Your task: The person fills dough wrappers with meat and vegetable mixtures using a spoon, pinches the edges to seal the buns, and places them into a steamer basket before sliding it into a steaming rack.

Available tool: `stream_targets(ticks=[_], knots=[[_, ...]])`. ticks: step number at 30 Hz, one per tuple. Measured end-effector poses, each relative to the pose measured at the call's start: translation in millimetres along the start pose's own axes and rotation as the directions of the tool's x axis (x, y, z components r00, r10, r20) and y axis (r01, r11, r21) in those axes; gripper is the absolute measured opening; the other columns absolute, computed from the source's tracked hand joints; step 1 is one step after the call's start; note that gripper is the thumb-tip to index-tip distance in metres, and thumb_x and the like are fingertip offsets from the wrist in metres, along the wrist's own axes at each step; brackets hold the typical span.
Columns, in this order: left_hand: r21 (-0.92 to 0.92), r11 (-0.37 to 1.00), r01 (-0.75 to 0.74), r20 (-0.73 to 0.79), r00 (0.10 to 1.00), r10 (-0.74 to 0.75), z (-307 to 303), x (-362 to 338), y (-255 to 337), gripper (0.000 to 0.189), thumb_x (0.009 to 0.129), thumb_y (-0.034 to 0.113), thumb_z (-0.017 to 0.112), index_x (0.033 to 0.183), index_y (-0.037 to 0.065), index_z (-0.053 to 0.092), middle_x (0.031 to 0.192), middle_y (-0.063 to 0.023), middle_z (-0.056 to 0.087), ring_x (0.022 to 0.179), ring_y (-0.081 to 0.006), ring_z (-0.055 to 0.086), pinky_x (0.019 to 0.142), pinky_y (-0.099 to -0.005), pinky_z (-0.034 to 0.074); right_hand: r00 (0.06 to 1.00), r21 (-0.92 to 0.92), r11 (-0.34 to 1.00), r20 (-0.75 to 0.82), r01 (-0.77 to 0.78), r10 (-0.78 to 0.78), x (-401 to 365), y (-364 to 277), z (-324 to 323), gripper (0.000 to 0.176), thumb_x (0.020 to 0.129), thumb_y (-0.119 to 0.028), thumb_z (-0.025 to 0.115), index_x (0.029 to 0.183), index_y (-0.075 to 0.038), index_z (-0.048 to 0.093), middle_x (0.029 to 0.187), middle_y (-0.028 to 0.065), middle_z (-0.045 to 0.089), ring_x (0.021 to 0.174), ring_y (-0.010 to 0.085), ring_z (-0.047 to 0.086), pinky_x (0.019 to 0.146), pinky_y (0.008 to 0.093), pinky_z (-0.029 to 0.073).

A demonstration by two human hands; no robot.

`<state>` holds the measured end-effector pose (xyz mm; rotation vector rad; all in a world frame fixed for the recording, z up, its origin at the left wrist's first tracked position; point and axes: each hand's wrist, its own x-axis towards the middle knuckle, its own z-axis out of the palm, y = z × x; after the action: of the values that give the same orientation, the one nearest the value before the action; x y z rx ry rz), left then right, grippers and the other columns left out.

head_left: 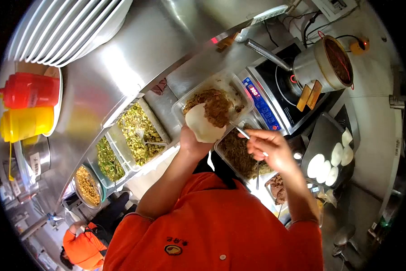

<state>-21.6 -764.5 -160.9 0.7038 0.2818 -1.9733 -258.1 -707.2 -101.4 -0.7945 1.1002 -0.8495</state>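
My left hand (195, 143) is closed around the lower edge of a pale, flat round dough wrapper (198, 124), tilted above a clear plastic tub (178, 106) of brown minced filling. A heap of brown minced filling (217, 112) covers the wrapper's right side. My right hand (268, 147) grips the handle of a metal spoon (242, 132) whose tip reaches the heap; the filling hides its bowl. Below the spoon stands another tub holding dark shredded filling (237, 153), with a utensil handle (257, 176) sticking out.
Tubs of chopped green-yellow filling (140, 128) and green vegetables (108, 160) stand at left. A saucepan (318, 65) sits on an induction cooker (284, 86). White rounds (336, 153) lie on a dark griddle (318, 135). A co-worker (83, 246) is at lower left.
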Motion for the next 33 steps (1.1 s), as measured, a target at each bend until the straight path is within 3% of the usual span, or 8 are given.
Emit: stream_targets(ticks=[2, 5, 7, 12, 16, 17, 19, 33], knots=[[-0.059, 0.998, 0.029, 0.141, 0.99, -0.02, 5.1, 5.6, -3.8, 0.043, 0.109, 0.027, 0.033, 0.141, 0.007, 0.053, 0.138, -0.0151, 0.06, 0.129, -0.0337, 0.057, 0.114, -0.0525, 0.044, 0.891, -0.729, 0.587, 0.068, 0.352, -0.45, 1.0, 11.5, 14.9, 0.035, 0.099, 0.005, 0.054, 0.132, 0.004, 0.066, 0.087, 0.016, 0.069, 0.063, 0.0215, 0.062, 0.064, 0.0301, 0.057], [-0.098, 0.993, 0.071, 0.392, 0.92, -0.027, 5.6, 8.1, -3.7, 0.045, 0.109, 0.027, 0.034, 0.143, 0.003, 0.051, 0.14, -0.0166, 0.058, 0.13, -0.0334, 0.056, 0.115, -0.0501, 0.043, 0.838, -0.875, 0.339, 0.125, 0.345, -0.53, -9.6, -0.1, 30.9, 0.038, 0.093, 0.006, 0.057, 0.129, 0.008, 0.067, 0.091, 0.0166, 0.064, 0.072, 0.0274, 0.065, 0.07, 0.0368, 0.06], [0.023, 1.0, -0.011, 0.122, 0.993, 0.008, 22.0, -7.1, -2.5, 0.042, 0.109, 0.031, 0.037, 0.137, 0.007, 0.056, 0.132, -0.0131, 0.062, 0.123, -0.0305, 0.06, 0.108, -0.0484, 0.048, 0.763, -0.917, 0.164, 0.192, 0.363, -0.617, -10.8, 3.0, 32.3, 0.044, 0.087, 0.009, 0.059, 0.13, 0.008, 0.067, 0.094, 0.0163, 0.063, 0.075, 0.0264, 0.065, 0.067, 0.0364, 0.059], [0.071, 0.994, -0.08, 0.254, 0.965, 0.059, 21.8, -22.4, -0.1, 0.044, 0.111, 0.035, 0.035, 0.137, 0.007, 0.055, 0.134, -0.0133, 0.062, 0.124, -0.0297, 0.06, 0.108, -0.0483, 0.048, 0.756, -0.901, 0.162, 0.228, 0.403, -0.613, -29.9, -15.2, 46.2, 0.044, 0.085, 0.014, 0.062, 0.128, 0.009, 0.068, 0.09, 0.0145, 0.063, 0.071, 0.0196, 0.062, 0.063, 0.0324, 0.056], [0.152, 0.97, -0.189, 0.24, 0.959, 0.149, 38.1, -37.7, -7.7, 0.044, 0.112, 0.037, 0.035, 0.14, 0.008, 0.053, 0.136, -0.0126, 0.061, 0.127, -0.0289, 0.059, 0.109, -0.0485, 0.047, 0.899, -0.493, 0.8, -0.076, 0.342, -0.431, -43.1, -1.5, 55.1, 0.029, 0.105, 0.0, 0.052, 0.128, 0.01, 0.065, 0.075, 0.0021, 0.055, 0.06, 0.0095, 0.048, 0.056, 0.0238, 0.04], [0.153, 0.97, -0.189, 0.24, 0.959, 0.149, 43.7, -44.0, -7.1, 0.044, 0.112, 0.037, 0.035, 0.14, 0.008, 0.053, 0.136, -0.0126, 0.061, 0.127, -0.0289, 0.059, 0.109, -0.0485, 0.047, 0.985, -0.181, 0.979, -0.122, 0.099, -0.122, -37.6, -2.9, 53.5, 0.028, 0.105, 0.001, 0.052, 0.127, 0.011, 0.065, 0.073, 0.0004, 0.052, 0.058, 0.008, 0.044, 0.053, 0.0225, 0.036], [0.081, 0.989, -0.126, 0.233, 0.967, 0.104, 54.0, -53.2, -3.2, 0.045, 0.111, 0.037, 0.038, 0.138, 0.007, 0.055, 0.136, -0.0119, 0.062, 0.129, -0.0283, 0.058, 0.11, -0.0493, 0.046, 0.987, 0.358, 0.92, 0.099, -0.157, 0.13, -36.6, 13.1, 35.6, 0.03, 0.102, 0.003, 0.058, 0.131, 0.005, 0.065, 0.079, 0.0038, 0.059, 0.058, 0.0048, 0.044, 0.048, 0.02, 0.033], [0.187, 0.97, -0.156, 0.256, 0.961, 0.105, 35.5, -48.7, 1.2, 0.025, 0.106, 0.024, 0.048, 0.113, 0.004, 0.061, 0.107, -0.0155, 0.067, 0.092, -0.0299, 0.067, 0.083, -0.0424, 0.057, 0.945, 0.382, 0.867, 0.194, -0.32, 0.263, -41.6, -15.8, 36.8, 0.028, 0.101, 0.001, 0.059, 0.127, 0.006, 0.066, 0.078, 0.0014, 0.058, 0.055, 0.0036, 0.04, 0.043, 0.019, 0.03]])
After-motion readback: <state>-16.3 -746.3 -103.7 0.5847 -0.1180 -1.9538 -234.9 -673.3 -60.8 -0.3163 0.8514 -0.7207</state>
